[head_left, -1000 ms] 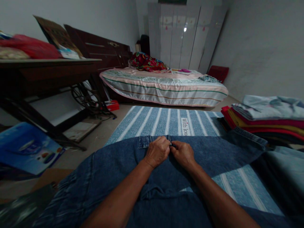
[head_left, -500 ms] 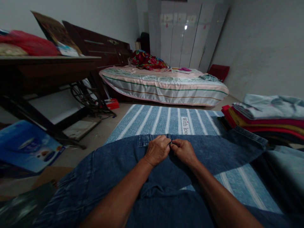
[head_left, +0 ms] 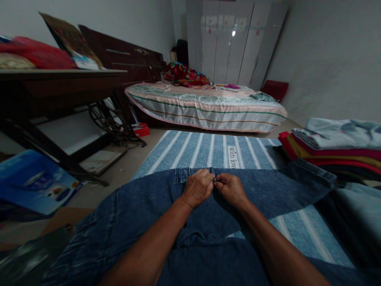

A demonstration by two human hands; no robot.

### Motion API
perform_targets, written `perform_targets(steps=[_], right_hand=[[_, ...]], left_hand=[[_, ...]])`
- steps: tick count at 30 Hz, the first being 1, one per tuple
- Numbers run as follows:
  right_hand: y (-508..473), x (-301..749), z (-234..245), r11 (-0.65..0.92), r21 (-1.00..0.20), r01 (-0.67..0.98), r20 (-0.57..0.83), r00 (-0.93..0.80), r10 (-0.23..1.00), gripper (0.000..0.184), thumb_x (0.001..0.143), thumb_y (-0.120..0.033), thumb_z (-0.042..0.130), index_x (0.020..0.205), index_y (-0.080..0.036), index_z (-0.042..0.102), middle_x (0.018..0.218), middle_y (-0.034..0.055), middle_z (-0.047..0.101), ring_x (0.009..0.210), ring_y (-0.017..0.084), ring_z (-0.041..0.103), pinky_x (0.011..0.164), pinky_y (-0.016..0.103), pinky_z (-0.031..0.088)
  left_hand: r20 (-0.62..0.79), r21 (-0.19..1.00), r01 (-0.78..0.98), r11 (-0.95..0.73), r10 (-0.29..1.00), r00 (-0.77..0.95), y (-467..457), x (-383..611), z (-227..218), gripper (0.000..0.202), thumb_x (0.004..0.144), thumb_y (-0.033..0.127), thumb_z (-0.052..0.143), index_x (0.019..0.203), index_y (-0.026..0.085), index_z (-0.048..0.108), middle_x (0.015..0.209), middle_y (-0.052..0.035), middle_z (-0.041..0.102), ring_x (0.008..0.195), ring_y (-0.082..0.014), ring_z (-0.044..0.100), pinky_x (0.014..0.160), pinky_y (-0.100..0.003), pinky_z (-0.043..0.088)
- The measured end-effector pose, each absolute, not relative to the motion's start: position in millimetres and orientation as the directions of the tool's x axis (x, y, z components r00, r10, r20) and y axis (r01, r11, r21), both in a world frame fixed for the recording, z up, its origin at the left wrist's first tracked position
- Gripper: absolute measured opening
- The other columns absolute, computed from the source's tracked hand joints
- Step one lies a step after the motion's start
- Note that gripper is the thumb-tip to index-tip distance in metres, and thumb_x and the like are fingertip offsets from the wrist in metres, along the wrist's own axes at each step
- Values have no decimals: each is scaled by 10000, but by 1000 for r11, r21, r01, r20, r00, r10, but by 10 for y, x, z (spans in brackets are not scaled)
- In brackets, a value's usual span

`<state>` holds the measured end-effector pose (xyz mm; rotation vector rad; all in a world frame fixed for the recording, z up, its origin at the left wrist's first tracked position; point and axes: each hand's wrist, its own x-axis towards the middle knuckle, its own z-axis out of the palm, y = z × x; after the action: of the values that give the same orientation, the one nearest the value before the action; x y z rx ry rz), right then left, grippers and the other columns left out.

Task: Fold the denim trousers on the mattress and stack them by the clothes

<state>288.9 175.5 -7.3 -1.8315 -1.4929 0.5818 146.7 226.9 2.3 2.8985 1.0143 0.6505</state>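
A pair of dark blue jeans lies spread across a blue-and-white striped cloth. At the far edge of the jeans, my left hand is closed, pinching the denim beside a stitched pocket flap. Close on its right, my right hand is also closed, with thumb and forefinger pinched at the same patch of denim. The fingertips of both hands nearly meet. Whatever small detail lies between them is mostly hidden. One leg of the jeans stretches right to its hem.
Folded clothes are stacked at the right, with light blue fabric in front. A sewing-machine table and a blue box stand left. Behind are a bed and a wardrobe.
Both hands keep their grip on the jeans in nearly the same place. The right fingers shift very slightly; the rest stays as it was.
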Motion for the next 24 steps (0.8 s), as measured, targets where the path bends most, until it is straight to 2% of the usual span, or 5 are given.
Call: perform_targets(steps=[16, 24], right_hand=[[1809, 2919, -127, -48, -792, 608, 81, 183, 980, 185, 723, -195, 512, 740, -219, 695, 632, -12, 665, 615, 138, 600, 553, 202, 400], [1778, 2862, -44, -122, -730, 673, 74, 255, 964, 179, 709, -175, 503, 702, -224, 675, 645, -11, 667, 601, 143, 597, 532, 214, 376]], left_hand=[[370, 71, 586, -807, 567, 736, 2258, 1458, 49, 137, 837, 181, 479, 870, 195, 611, 836, -39, 573, 838, -195, 518, 708, -294, 418], [360, 25, 591, -806, 559, 747, 2251, 1468, 43, 119, 842, 187, 481, 858, 193, 600, 831, -39, 567, 833, -195, 514, 680, -291, 410]])
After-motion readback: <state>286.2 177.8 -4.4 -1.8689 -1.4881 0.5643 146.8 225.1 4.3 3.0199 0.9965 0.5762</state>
